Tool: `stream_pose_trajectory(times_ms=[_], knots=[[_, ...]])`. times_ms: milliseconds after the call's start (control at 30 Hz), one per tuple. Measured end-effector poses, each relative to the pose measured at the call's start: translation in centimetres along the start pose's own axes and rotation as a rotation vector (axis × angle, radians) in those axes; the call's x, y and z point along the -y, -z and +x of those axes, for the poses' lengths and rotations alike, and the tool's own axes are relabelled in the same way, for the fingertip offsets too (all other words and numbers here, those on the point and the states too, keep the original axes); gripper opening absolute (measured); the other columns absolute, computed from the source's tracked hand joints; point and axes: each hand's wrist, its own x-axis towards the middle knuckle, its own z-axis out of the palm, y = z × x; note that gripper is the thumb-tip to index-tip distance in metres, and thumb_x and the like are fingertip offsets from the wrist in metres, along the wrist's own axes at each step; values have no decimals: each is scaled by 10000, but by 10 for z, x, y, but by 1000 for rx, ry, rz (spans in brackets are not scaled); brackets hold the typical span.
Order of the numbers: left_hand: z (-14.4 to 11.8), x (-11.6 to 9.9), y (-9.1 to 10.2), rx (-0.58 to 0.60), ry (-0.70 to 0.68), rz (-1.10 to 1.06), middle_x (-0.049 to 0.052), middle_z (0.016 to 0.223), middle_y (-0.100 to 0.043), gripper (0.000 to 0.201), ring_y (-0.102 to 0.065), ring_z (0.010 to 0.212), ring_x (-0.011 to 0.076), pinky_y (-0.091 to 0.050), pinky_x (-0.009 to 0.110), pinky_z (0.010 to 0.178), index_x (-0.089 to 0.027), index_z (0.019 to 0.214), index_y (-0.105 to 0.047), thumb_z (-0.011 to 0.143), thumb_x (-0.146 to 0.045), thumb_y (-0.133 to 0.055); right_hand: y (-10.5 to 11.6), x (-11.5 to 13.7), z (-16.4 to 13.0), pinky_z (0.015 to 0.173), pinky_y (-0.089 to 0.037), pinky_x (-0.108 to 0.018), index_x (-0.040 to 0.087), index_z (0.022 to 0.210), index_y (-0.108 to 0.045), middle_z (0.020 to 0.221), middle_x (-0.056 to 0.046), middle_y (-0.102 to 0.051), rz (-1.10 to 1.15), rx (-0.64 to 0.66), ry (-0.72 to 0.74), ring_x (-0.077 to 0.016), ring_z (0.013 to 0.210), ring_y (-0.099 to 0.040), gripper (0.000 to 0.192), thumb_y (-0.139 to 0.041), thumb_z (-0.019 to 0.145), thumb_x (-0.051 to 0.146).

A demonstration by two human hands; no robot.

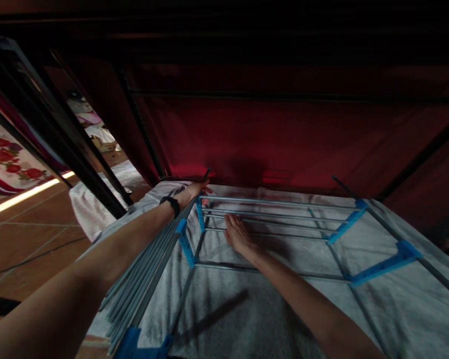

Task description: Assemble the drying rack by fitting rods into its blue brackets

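A partly assembled rack of grey tubes (264,268) and blue plastic connectors (187,245) lies on a grey cloth. At its far left corner, my left hand (195,191) closes around the end of a long side tube (162,267), beside a blue bracket (200,213). A dark band is on that wrist. My right hand (240,235) lies over the thin cross rods (284,218), close to their left ends. Its fingers are stretched out and touch or hover just above the rods. Part of my left fingers is hidden behind the tube.
Several loose grey rods (134,281) lie in a bundle along the left side. The grey cloth (224,314) spreads beneath everything. Behind stands a red panel (254,139) with dark bars. Tiled floor (33,239), a cable and a striped white cloth (93,209) are at left.
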Motion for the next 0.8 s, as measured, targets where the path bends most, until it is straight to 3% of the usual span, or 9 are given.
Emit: stream_pose_trajectory(times_ms=[133, 267, 567, 800], knots=[[14, 5, 3, 17, 7, -16, 33, 488, -556, 528, -478, 354, 138, -386, 233, 390, -128, 995, -671, 948, -599, -437, -9, 34, 58, 1118, -378, -386, 120, 1412, -473, 1416, -160, -561, -46, 46, 53, -253, 1319, -512, 458, -438, 979, 264], [16, 4, 3, -3, -6, 10, 26, 489, -549, 440, -488, 380, 134, -389, 220, 395, -119, 922, -659, 968, -502, -447, -16, 48, 87, 961, -494, -349, 134, 1192, -625, 1175, -142, -708, -61, 112, 78, -243, 1096, -664, 349, -441, 1003, 363], [17, 2, 1, -32, 1, 17, 11, 533, -540, 402, -484, 395, 120, -382, 216, 399, -128, 860, -664, 960, -478, -495, -20, 40, 92, 920, -513, -337, 135, 1178, -642, 1141, -140, -725, -96, 151, 135, -254, 1070, -687, 419, -425, 1013, 454], [17, 4, 1, -21, 8, 30, 8, 524, -533, 417, -478, 398, 121, -394, 226, 426, -122, 881, -667, 964, -484, -478, -21, 40, 94, 892, -519, -315, 133, 1156, -654, 1137, -137, -731, -119, 197, 139, -250, 1058, -694, 337, -552, 964, 391]])
